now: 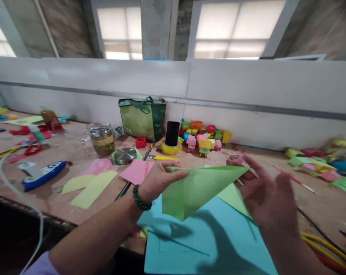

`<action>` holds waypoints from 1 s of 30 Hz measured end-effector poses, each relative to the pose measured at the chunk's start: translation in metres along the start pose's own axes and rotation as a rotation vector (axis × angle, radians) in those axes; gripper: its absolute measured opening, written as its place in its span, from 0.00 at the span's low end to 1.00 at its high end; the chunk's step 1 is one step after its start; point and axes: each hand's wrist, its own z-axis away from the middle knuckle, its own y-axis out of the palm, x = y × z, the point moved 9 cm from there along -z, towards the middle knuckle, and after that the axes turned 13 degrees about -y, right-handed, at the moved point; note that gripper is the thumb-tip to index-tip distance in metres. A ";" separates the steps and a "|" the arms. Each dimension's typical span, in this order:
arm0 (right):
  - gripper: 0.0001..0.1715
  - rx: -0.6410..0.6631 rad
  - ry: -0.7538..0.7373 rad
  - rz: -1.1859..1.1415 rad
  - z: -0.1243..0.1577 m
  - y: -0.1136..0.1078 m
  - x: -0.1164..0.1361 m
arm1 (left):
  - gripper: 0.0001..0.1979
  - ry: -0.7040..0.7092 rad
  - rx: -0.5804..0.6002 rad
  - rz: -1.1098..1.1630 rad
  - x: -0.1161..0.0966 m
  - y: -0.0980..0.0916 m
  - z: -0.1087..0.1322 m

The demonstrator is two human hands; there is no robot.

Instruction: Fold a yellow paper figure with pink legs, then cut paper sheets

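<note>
A folded sheet of green paper (201, 191) is held up above a blue board (190, 252). Its left side is pinched between thumb and fingers of my left hand (158, 177), which wears a dark green bead bracelet (140, 198) at the wrist. The paper tapers to a point at the right, where the fingers of my right hand (268, 191) hold the tip; that hand is somewhat blurred. More light green paper (236, 198) lies on the board beneath, partly covered. Shadows of the hands and paper fall across the board.
Pink (137, 172) and yellow paper (94, 189) lie to the left, near a yellow cutter (164, 158). Behind stand a glass jug (101, 139), a green bag (141, 118), a phone (172, 133) and several small folded-paper pieces (204, 143). A red-and-white pen (301, 183) lies right.
</note>
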 end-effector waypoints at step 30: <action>0.18 0.228 0.494 0.516 -0.004 -0.027 -0.077 | 0.11 -0.292 -0.024 -0.251 0.039 -0.017 -0.037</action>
